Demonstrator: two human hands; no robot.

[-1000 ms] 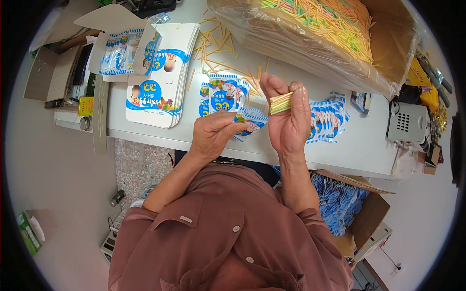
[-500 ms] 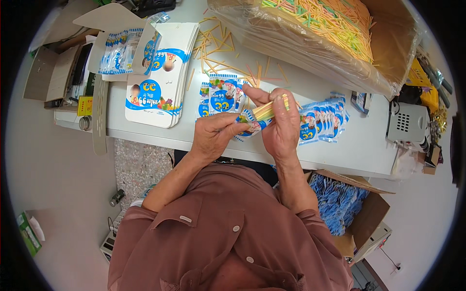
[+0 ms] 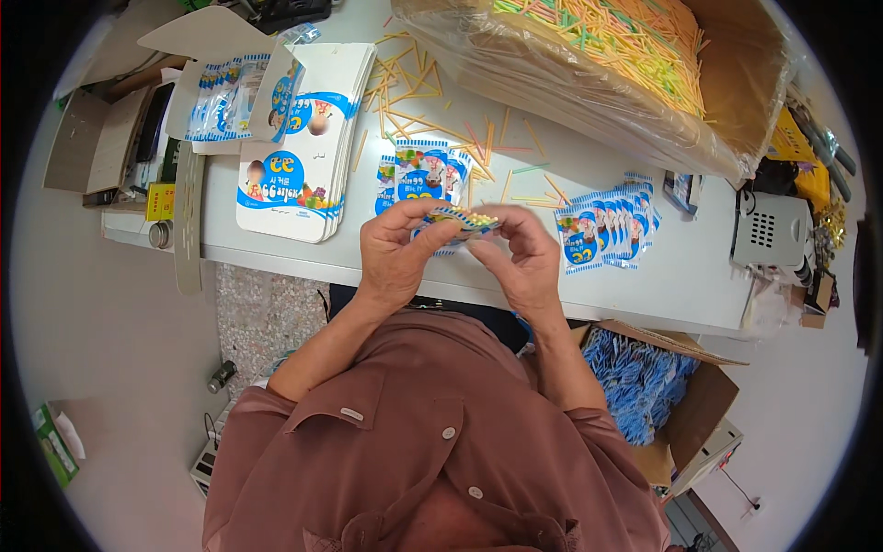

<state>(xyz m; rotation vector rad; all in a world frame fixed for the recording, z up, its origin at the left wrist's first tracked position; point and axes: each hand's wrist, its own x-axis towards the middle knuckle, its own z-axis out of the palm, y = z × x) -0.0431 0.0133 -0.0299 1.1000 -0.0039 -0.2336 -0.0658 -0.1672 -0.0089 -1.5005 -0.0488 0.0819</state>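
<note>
Between my hands, just over the table's near edge, is a small blue-and-white packet (image 3: 448, 241), its mouth tipped toward me with the ends of yellowish candy sticks (image 3: 469, 217) showing inside. My left hand (image 3: 394, 258) pinches the packet's left side between thumb and fingers. On the other side, my right hand (image 3: 526, 267) grips the edge with thumb and bent fingers. Behind them lies a small pile of flat packets (image 3: 421, 170). To the right, a fanned row of similar packets (image 3: 602, 225) rests on the table.
Loose sticks (image 3: 405, 74) lie scattered across the white table (image 3: 662, 285). A plastic-lined carton of sticks (image 3: 607, 55) stands at the back right. Flat printed cartons (image 3: 299, 166) and an opened box of packets (image 3: 216, 97) are left. Below right, a carton holds many blue packets (image 3: 639, 382).
The bundle of sticks in my right hand has gone down into the packet. My right hand has dropped to the packet's edge, and the packet's mouth now tilts toward me.
</note>
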